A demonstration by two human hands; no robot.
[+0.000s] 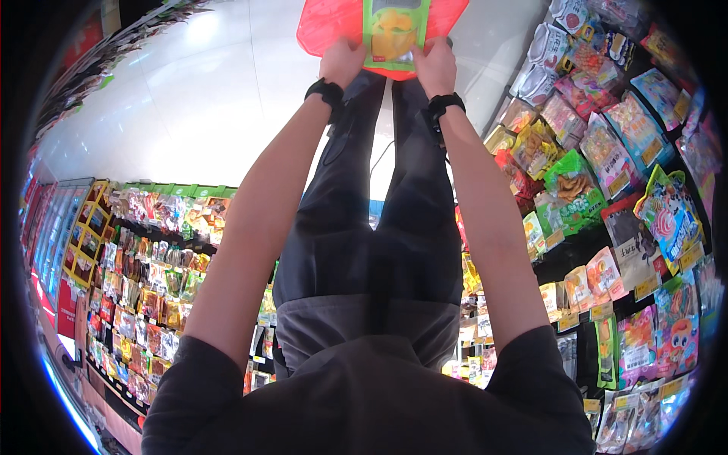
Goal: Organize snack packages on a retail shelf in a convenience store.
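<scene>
A green snack pouch (395,34) with a picture of yellow fruit slices on its front is held out at the top middle of the head view. My left hand (343,61) is closed at the pouch's lower left corner. The lower right corner is pinched by my right hand (434,67), thumb toward the front. Behind the pouch lies a bright red, angular plastic thing (324,24); its kind is unclear and the frame cuts it off. Whether my fingers also touch this red thing is hidden. Both forearms are stretched out, with black bands at the wrists.
Racks of hanging snack bags (576,189) rise close on my right. More shelves of packaged snacks (144,288) stand on the left, beside a yellow display rack (87,231). A pale, shiny floor (205,98) stretches beyond my legs.
</scene>
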